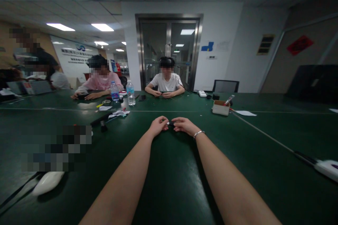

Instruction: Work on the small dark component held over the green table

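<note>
Both my forearms reach out over the dark green table (174, 182). Between my fingertips is a small black object with a shiny silver end (170, 124), too small to name. My left hand (159, 125) pinches it at the silver end. On the black end are the fingers of my right hand (185, 126), whose wrist carries a silver bracelet (199, 134). The hands are close together, just above or resting on the table; I cannot tell which.
Two bottles (131, 93) and papers (118, 113) lie left of centre. A small box (221, 108) stands right, near a white power strip (327, 169) and its cable. A person in a white shirt (166, 82) sits opposite; another in pink (101, 82) sits left.
</note>
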`<state>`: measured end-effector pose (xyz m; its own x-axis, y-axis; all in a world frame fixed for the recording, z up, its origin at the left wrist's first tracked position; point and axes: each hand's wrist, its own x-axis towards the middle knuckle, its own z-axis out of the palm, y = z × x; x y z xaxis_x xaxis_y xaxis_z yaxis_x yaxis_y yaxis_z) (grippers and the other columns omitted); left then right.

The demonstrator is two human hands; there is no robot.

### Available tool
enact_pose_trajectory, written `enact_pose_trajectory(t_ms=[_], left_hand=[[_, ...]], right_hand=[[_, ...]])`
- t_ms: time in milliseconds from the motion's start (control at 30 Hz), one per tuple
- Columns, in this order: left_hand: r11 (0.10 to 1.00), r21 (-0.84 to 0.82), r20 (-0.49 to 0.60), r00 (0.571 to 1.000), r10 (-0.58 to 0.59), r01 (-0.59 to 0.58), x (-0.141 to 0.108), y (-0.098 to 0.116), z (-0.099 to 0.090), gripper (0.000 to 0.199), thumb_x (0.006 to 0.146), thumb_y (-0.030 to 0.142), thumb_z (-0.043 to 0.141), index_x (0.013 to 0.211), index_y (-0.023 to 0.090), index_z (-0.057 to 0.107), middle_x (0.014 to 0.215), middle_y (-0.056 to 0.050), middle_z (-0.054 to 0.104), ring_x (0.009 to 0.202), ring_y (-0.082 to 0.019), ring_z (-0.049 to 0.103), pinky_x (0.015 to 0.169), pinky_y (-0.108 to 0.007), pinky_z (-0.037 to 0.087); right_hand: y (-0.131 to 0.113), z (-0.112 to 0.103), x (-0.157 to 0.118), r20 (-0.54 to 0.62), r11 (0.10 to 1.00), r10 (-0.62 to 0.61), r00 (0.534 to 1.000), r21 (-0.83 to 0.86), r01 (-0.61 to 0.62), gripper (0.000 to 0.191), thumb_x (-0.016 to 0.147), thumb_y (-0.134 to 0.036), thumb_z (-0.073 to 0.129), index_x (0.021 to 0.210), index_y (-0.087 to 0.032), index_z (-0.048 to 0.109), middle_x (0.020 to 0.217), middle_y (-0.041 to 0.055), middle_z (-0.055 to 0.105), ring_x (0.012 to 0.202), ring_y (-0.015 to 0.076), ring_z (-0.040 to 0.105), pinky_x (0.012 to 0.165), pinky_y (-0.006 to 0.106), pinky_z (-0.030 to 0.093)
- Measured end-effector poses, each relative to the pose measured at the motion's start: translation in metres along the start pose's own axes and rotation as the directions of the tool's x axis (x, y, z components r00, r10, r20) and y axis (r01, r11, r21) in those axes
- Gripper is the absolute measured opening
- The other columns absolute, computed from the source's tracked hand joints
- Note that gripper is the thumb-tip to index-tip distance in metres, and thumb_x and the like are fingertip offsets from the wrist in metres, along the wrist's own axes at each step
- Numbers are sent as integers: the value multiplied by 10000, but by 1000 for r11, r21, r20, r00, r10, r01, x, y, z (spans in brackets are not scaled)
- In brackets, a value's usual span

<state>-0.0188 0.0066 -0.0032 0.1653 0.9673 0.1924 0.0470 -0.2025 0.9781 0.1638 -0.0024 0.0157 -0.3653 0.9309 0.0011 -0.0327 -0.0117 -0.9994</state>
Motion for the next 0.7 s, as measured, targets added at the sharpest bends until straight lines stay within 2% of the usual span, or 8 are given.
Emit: enact_pose_trajectory(t_ms=[200, 367, 700], left_hand=[[996, 92, 17, 1000, 13, -15, -2, -1, 0, 246, 773, 378, 611, 843, 144, 579, 642, -15, 602, 558, -108, 611, 544, -222, 500], [980, 185, 63, 996, 55, -66, -4, -1, -2, 270, 722, 321, 674, 900, 130, 604, 621, -26, 619, 575, -124, 616, 591, -251, 499], [981, 155, 72, 991, 109, -119, 2, -8, -3, 247, 693, 273, 695, 881, 132, 619, 713, -46, 637, 637, -128, 613, 636, -271, 505]], right_hand=[[2, -1, 1, -22, 999, -9, 1000, 44, 10, 220, 725, 7, 648, 913, -102, 615, 693, 34, 658, 578, 101, 658, 593, 197, 576], [2, -1, 2, -57, 998, -9, 998, 57, 13, 116, 772, -56, 634, 877, -102, 610, 734, 39, 659, 541, 91, 644, 563, 201, 576], [5, -3, 5, -22, 999, -3, 1000, 43, 4, 169, 765, -25, 629, 923, -83, 623, 733, 54, 673, 574, 113, 665, 596, 213, 587]])
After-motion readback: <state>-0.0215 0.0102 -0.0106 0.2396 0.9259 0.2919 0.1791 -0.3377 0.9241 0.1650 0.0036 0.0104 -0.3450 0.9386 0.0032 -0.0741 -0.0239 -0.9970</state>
